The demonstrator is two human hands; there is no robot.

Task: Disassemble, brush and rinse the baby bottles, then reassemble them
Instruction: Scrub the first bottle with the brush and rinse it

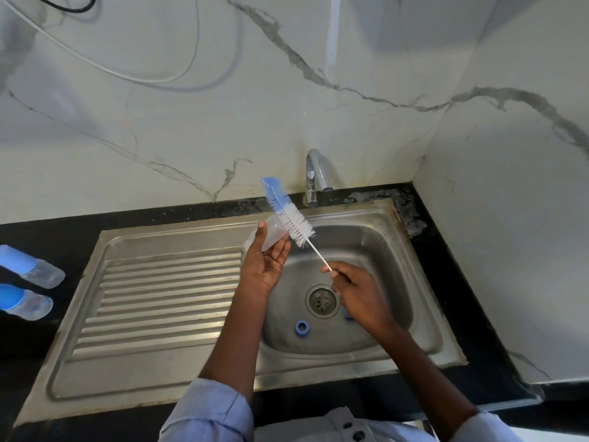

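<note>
My left hand (266, 264) holds a clear bottle body (271, 234) above the left edge of the sink basin. My right hand (353, 293) pinches the thin white handle of a bottle brush (288, 215). The brush has white and blue bristles and slants up to the left, lying across the bottle's open end, outside it. A blue screw ring (302, 327) lies on the basin floor near the drain (322, 302). Another blue part (348, 315) shows partly under my right wrist. Two capped baby bottles lie on the counter at far left, one (33, 267) behind the other (25, 303).
The steel sink (424, 327) has a ribbed draining board (159, 301) on its left. A chrome tap (314, 177) stands behind the basin; no water is visible from it. Black counter surrounds the sink, with marble walls behind and to the right.
</note>
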